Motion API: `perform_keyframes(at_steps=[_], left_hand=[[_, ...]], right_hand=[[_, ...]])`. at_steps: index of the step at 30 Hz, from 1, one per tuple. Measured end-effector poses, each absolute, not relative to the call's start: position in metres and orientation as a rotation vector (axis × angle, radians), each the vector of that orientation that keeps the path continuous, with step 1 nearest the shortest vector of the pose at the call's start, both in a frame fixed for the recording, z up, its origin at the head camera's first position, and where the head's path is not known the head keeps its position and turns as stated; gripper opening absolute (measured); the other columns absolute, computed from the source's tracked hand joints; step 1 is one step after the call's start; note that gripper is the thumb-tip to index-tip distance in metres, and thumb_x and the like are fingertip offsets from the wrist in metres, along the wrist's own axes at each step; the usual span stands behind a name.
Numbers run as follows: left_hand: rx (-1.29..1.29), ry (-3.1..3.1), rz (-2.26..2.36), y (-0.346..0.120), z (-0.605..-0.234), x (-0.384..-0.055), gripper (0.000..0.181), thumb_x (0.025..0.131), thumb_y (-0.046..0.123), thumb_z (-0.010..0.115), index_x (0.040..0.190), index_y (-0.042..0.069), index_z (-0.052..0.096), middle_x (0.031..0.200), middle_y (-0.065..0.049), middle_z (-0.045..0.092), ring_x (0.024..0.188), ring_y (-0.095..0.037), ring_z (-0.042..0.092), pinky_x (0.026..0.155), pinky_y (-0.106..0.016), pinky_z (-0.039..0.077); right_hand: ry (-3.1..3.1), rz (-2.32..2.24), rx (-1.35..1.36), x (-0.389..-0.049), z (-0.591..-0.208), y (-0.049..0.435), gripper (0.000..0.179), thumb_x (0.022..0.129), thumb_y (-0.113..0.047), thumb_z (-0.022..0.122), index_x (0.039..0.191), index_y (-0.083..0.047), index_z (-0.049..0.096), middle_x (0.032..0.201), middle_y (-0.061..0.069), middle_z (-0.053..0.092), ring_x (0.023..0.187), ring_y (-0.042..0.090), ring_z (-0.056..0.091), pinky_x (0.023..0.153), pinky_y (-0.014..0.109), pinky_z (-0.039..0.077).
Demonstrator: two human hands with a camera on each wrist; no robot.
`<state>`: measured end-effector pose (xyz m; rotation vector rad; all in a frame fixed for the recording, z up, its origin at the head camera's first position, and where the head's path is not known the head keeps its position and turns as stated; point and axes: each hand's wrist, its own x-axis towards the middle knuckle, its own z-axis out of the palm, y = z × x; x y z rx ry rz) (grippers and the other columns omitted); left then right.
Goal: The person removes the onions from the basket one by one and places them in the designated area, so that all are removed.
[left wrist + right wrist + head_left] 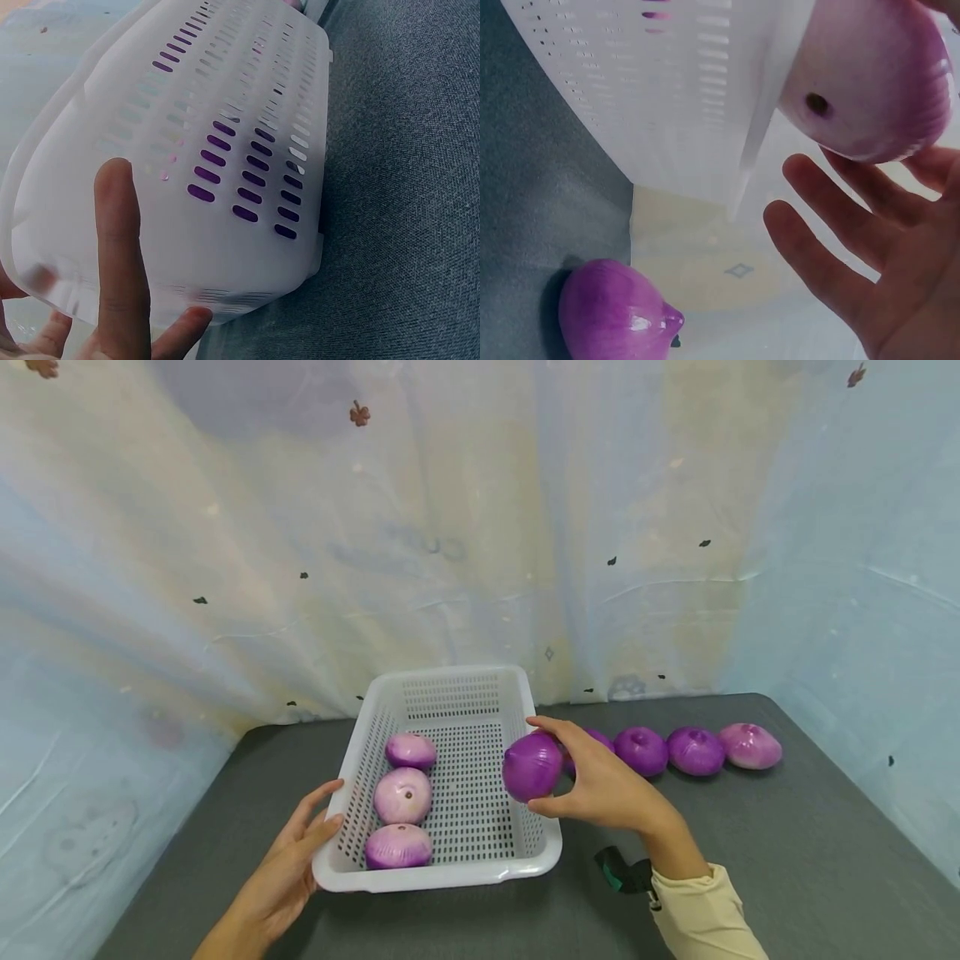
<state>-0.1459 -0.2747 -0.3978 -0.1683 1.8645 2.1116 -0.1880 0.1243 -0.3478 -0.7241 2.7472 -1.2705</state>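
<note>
My right hand [600, 777] holds a purple onion [531, 767] between thumb and fingers, raised over the right side of a white plastic basket [536, 857]. In the right wrist view the onion's paler side with a dark spot [819, 104] shows beside the basket rim. My left hand [287, 864] holds the basket's near left corner, fingers along the outer wall in the left wrist view. Inside the basket, along its left side, lie three pink-and-white onions: a far one [410, 750], a middle one [402, 795] and a near one [398, 846].
Right of the basket, several onions stand in a row on the dark grey table [795, 852], among them a purple onion [696, 751] and a pinker end onion [750, 746]. The right hand partly hides the row's left end. A patterned curtain [465, 527] hangs behind the table.
</note>
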Motion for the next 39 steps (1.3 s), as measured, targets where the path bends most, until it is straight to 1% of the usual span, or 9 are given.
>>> perform_keyframes(at_steps=[5, 7, 12, 14, 18, 26, 31, 36, 39], left_hand=[[-0.174, 1.860, 2.102, -0.274, -0.396, -0.145, 0.055, 0.106, 0.030, 0.049, 0.152, 0.037, 0.019, 0.130, 0.018, 0.054, 0.115, -0.018, 0.062, 0.082, -0.051, 0.058], [-0.182, 1.860, 2.101, -0.273, -0.395, -0.144, 0.056, 0.106, 0.030, 0.049, 0.152, 0.036, 0.019, 0.129, 0.019, 0.055, 0.115, -0.018, 0.062, 0.082, -0.050, 0.057], [-0.168, 1.854, 2.100, -0.274, -0.396, -0.144, 0.057, 0.106, 0.031, 0.049, 0.153, 0.036, 0.018, 0.129, 0.020, 0.056, 0.115, -0.018, 0.062, 0.082, -0.049, 0.058], [-0.170, 1.853, 2.100, -0.274, -0.396, -0.144, 0.057, 0.106, 0.031, 0.049, 0.153, 0.037, 0.018, 0.129, 0.020, 0.056, 0.116, -0.018, 0.062, 0.083, -0.049, 0.058], [-0.177, 1.863, 2.097, -0.273, -0.396, -0.145, 0.056, 0.106, 0.031, 0.049, 0.153, 0.036, 0.019, 0.129, 0.019, 0.056, 0.115, -0.018, 0.062, 0.082, -0.049, 0.058], [-0.170, 1.863, 2.096, -0.274, -0.397, -0.145, 0.055, 0.106, 0.032, 0.048, 0.152, 0.037, 0.020, 0.129, 0.019, 0.056, 0.114, -0.016, 0.064, 0.081, -0.046, 0.059], [-0.133, 1.883, 2.094, -0.276, -0.398, -0.145, 0.053, 0.106, 0.030, 0.047, 0.152, 0.036, 0.020, 0.128, 0.021, 0.058, 0.113, -0.013, 0.064, 0.081, -0.044, 0.059], [-0.130, 1.889, 2.081, -0.276, -0.400, -0.145, 0.055, 0.106, 0.030, 0.048, 0.153, 0.035, 0.018, 0.128, 0.022, 0.058, 0.113, -0.012, 0.063, 0.081, -0.044, 0.059], [-0.132, 1.891, 2.079, -0.276, -0.400, -0.145, 0.056, 0.106, 0.029, 0.048, 0.153, 0.035, 0.018, 0.128, 0.022, 0.058, 0.113, -0.012, 0.063, 0.081, -0.044, 0.059]], right_hand=[[2.724, -1.284, -0.726, -0.186, -0.346, 0.128, 0.094, 0.074, -0.034, 0.086, 0.152, -0.024, 0.035, 0.149, 0.000, 0.044, 0.123, 0.022, 0.056, 0.095, 0.049, 0.053], [2.719, -1.283, -0.726, -0.186, -0.346, 0.130, 0.092, 0.074, -0.033, 0.086, 0.151, -0.026, 0.036, 0.148, -0.001, 0.045, 0.122, 0.020, 0.056, 0.095, 0.048, 0.053], [2.712, -1.268, -0.765, -0.188, -0.346, 0.135, 0.091, 0.073, -0.032, 0.086, 0.149, -0.026, 0.037, 0.144, -0.003, 0.048, 0.120, 0.017, 0.057, 0.093, 0.040, 0.052], [2.701, -1.270, -0.787, -0.188, -0.346, 0.138, 0.093, 0.072, -0.031, 0.087, 0.150, -0.026, 0.036, 0.144, -0.003, 0.048, 0.120, 0.017, 0.057, 0.093, 0.040, 0.052], [2.691, -1.255, -0.808, -0.189, -0.346, 0.143, 0.095, 0.072, -0.033, 0.087, 0.150, -0.029, 0.035, 0.144, -0.003, 0.047, 0.121, 0.017, 0.057, 0.094, 0.040, 0.052], [2.741, -1.172, -0.808, -0.186, -0.343, 0.151, 0.088, 0.070, -0.036, 0.088, 0.146, -0.025, 0.045, 0.140, -0.004, 0.053, 0.120, 0.016, 0.057, 0.096, 0.041, 0.051], [2.786, -1.119, -0.824, -0.185, -0.340, 0.153, 0.087, 0.069, -0.037, 0.090, 0.144, -0.024, 0.048, 0.141, -0.006, 0.052, 0.121, 0.013, 0.056, 0.097, 0.039, 0.050], [2.828, -1.068, -0.823, -0.184, -0.338, 0.156, 0.085, 0.069, -0.034, 0.090, 0.143, -0.024, 0.050, 0.141, -0.006, 0.050, 0.119, 0.013, 0.057, 0.093, 0.036, 0.052], [2.831, -1.047, -0.814, -0.183, -0.337, 0.157, 0.085, 0.069, -0.031, 0.090, 0.143, -0.026, 0.049, 0.140, -0.004, 0.051, 0.119, 0.015, 0.057, 0.093, 0.038, 0.052]])
